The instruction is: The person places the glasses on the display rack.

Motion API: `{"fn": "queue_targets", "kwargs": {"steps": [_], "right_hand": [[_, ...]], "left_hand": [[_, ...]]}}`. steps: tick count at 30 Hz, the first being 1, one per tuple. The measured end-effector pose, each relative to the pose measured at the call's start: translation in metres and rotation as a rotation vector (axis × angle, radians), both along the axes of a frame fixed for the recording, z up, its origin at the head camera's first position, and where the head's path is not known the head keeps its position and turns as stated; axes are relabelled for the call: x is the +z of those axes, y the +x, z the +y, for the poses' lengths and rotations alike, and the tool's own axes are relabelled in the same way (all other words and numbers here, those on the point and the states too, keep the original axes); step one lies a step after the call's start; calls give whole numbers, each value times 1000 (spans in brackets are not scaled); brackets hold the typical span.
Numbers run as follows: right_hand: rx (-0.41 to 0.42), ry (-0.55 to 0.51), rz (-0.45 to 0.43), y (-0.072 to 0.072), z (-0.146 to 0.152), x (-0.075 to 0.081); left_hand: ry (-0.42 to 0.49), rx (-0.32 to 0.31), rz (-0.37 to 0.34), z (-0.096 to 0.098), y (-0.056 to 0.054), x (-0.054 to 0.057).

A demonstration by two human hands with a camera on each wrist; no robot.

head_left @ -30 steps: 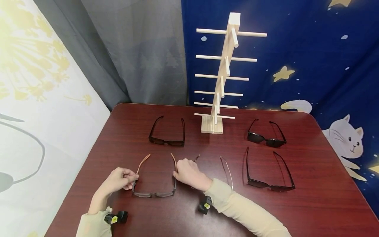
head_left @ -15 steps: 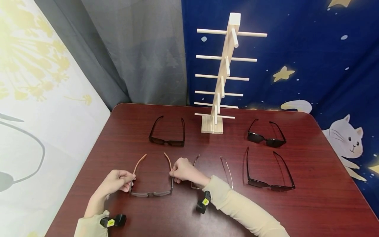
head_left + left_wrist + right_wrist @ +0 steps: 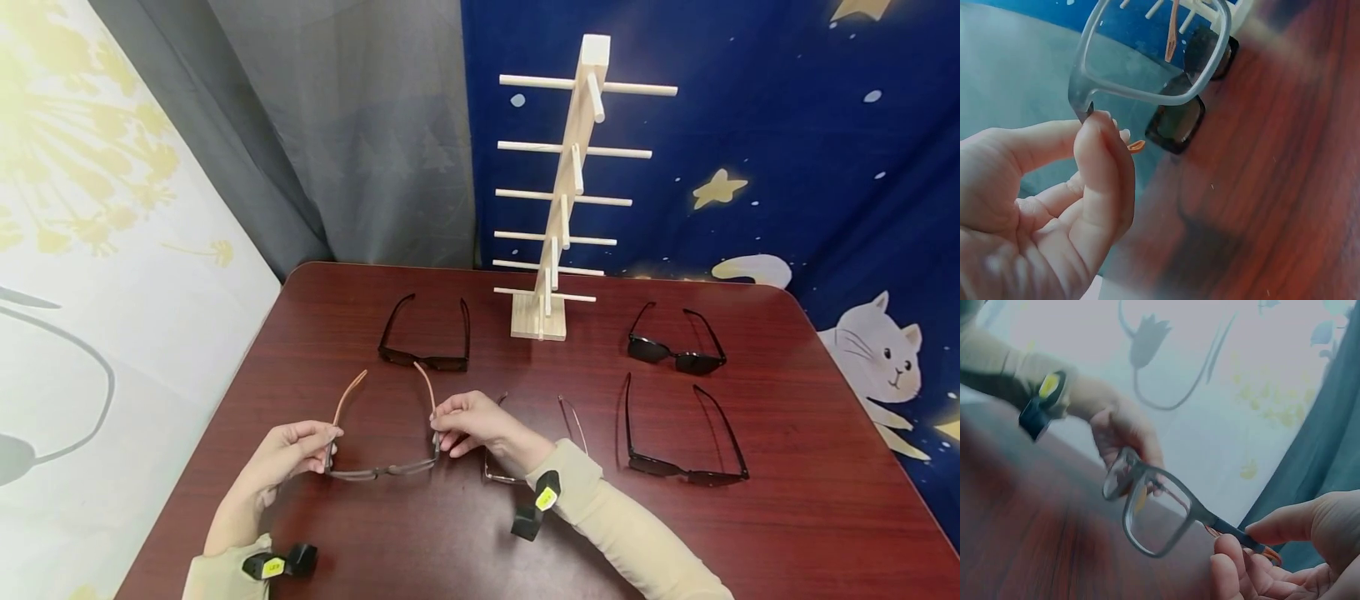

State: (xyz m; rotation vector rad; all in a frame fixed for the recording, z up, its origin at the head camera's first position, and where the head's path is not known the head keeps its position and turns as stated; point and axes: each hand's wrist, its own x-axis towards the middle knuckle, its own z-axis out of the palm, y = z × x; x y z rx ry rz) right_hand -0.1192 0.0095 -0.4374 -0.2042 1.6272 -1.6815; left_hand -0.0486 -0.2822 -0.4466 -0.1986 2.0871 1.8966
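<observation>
Both hands hold a pair of eyeglasses with a grey frame and orange-brown temple tips, its temples unfolded and pointing away from me. My left hand pinches the left temple near the hinge, between thumb and fingers, as the left wrist view shows up close. On the other side my right hand pinches the right temple with thumb and fingertips. The right wrist view shows the eyeglasses raised over the tabletop. Thin-framed glasses lie just right of the held pair, partly hidden behind my right hand and forearm.
A wooden display stand with several pegs stands at the back of the red-brown table. Dark sunglasses lie behind the held pair. Two more, black sunglasses and dark sunglasses, lie at the right.
Both hands have shifted the eyeglasses slightly left, then up and away from me in the head view. My right hand has turned, so its thumb and fingers now show more.
</observation>
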Motion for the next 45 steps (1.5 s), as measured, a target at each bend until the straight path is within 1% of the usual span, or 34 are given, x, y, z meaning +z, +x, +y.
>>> {"fn": "queue_targets", "kwargs": {"steps": [1,5,10,13,17,20,25,31,36,45], "right_hand": [[-3,-19,-6,0,2,1],[-25,-100,-9,-1,12,6],[-63,-201,13,-1,25,14],[-109,-240,40,1,32,20],[-177,-266,59,4,41,26],[-211,-274,66,4,48,27],[-265,-282,62,6,63,30],[-334,-248,74,7,81,32],[-368,-225,97,7,97,33],[-407,-233,115,8,124,32]], "left_hand": [[23,5,7,1,0,1],[139,-17,65,5,-3,5],[287,-75,152,15,-7,14],[346,-95,180,22,-10,18],[393,-106,195,33,-15,26],[408,-109,197,41,-19,29],[426,-112,199,55,-26,31],[443,-128,206,74,-35,32],[430,-142,217,90,-44,34],[378,-148,180,117,-59,33]]}}
